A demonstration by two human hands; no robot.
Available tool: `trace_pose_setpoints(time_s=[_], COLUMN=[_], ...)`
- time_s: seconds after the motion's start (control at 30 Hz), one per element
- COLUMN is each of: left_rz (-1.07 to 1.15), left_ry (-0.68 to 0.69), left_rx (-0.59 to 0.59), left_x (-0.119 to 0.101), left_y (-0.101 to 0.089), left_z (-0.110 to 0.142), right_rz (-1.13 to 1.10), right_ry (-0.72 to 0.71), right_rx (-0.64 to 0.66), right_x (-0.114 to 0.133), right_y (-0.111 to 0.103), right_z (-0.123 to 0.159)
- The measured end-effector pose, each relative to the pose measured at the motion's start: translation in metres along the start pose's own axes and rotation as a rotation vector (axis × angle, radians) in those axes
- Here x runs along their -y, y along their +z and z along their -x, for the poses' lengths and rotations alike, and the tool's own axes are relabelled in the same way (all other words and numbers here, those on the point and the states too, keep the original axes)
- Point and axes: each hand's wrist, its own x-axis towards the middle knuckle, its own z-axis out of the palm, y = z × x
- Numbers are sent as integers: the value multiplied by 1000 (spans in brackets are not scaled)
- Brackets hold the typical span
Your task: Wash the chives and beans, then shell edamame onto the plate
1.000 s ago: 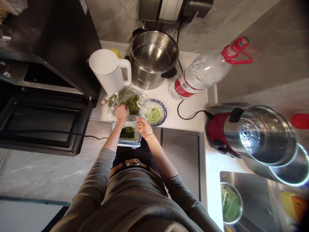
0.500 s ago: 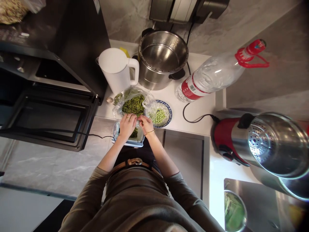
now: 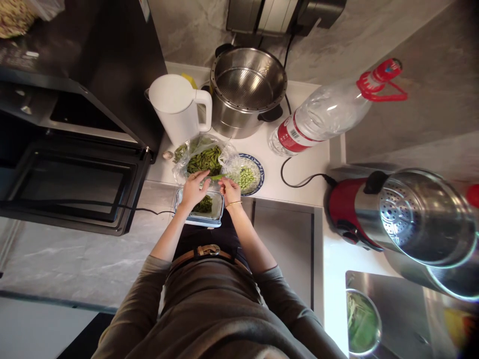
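Note:
A green bean pod (image 3: 217,177) sticks out to the left from the pinched fingers of my right hand (image 3: 231,192). My left hand (image 3: 192,191) is just left of the pod, thumb and fingers apart, with nothing visible in it. Behind the hands lies a clear plastic bag (image 3: 181,170) full of green pods (image 3: 205,160). On its right, partly under the bag, a blue-rimmed plate (image 3: 261,168) carries shelled green beans (image 3: 247,177). Below my hands, a lined bin (image 3: 216,208) at the counter edge contains empty-looking green shells (image 3: 204,203).
A white pitcher (image 3: 179,112) and a steel pot (image 3: 235,119) stand behind the bag. To the right are a large water bottle (image 3: 318,119), a cord and a red steamer (image 3: 342,207). An oven door (image 3: 75,184) hangs open at left. A bowl (image 3: 362,321) sits in the sink.
My hands have moved apart; the left one has opened and shifted left. The pod now shows between them, in the right fingers. The whole view has shifted slightly.

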Motion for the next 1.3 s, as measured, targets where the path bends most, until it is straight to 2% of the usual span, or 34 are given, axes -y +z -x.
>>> trace_pose_setpoints(time_s=[0.2, 0.33, 0.47, 0.67, 0.83, 1.1, 1.3], left_rz=[-13, -10, -52, -314, -431, -411, -338], left_ry=[114, 248, 308, 315, 441, 368, 342], left_rx=[-76, -158, -190, -65, 3, -112, -98], left_x=[-5, -13, -25, -37, -35, -33, -30], left_y=[-9, -22, -35, -46, -49, -38, -34], left_z=[12, 14, 17, 19, 19, 25, 27], right_rz=[-35, -58, -63, 32, -9, 4, 8], right_ry=[27, 69, 79, 27, 48, 87, 5], right_rx=[64, 167, 254, 319, 311, 299, 294], right_x=[11, 24, 37, 42, 42, 41, 39], right_y=[3, 8, 13, 17, 19, 23, 26], right_z=[10, 22, 33, 44, 47, 55, 61])
